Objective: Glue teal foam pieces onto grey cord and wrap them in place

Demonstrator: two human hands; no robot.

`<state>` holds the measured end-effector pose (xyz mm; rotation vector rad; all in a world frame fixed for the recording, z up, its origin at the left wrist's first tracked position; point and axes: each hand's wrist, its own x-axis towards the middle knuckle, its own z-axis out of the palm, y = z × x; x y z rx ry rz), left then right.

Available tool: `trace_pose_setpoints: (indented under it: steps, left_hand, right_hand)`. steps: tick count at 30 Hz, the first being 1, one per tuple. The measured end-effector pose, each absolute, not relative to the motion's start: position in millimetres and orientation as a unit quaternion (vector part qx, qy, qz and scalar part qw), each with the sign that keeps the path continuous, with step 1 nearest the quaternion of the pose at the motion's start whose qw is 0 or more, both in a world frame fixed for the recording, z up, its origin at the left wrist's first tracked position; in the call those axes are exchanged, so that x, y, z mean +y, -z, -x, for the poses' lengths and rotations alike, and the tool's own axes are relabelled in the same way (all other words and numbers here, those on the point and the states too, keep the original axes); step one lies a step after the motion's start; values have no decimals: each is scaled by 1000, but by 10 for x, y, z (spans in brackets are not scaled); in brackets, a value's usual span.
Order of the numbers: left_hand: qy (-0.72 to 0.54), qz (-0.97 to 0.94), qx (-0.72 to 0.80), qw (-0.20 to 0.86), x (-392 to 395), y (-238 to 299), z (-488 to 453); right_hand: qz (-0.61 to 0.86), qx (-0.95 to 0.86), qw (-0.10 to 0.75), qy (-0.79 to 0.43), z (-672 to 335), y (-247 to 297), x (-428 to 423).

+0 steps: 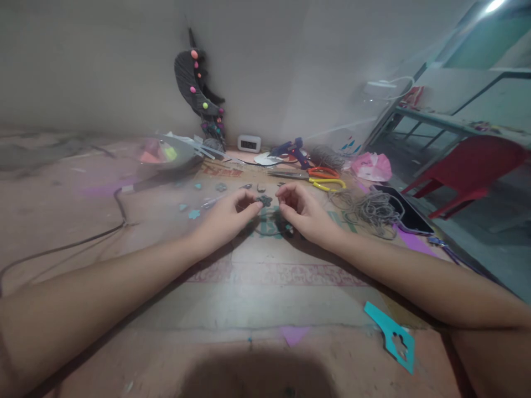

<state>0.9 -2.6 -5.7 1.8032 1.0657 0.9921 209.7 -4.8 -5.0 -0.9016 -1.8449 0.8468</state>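
Observation:
My left hand pinches a small grey flower-shaped piece, seemingly wound with yarn, between thumb and fingertips above the cardboard mat. Just to its right is my right hand, its thumb and fingers brought together in a pinch. Whether a strand of yarn runs into that pinch is too blurred to see. Beyond the left hand lie another grey flower piece and a teal flower cutout. A loose tangle of grey yarn rests to the right of my right hand.
Scissors lie behind the hands, near a blue glue gun and a white digital clock. A phone sits at the right edge. Nearer me is a teal foam scrap. A decorated dark crescent leans on the wall.

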Motion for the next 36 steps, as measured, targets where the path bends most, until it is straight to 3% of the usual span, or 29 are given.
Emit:
trace_pose_setpoints:
  steps: [22, 36]
  left_hand:
    - [-409, -766, 413, 273, -94, 39, 28]
    - [-433, -702, 420, 379, -49, 29, -28]
  right_hand:
    - [389, -719, 440, -371, -2123, -19, -49]
    - [370, -717, 450, -383, -2120, 41, -9]
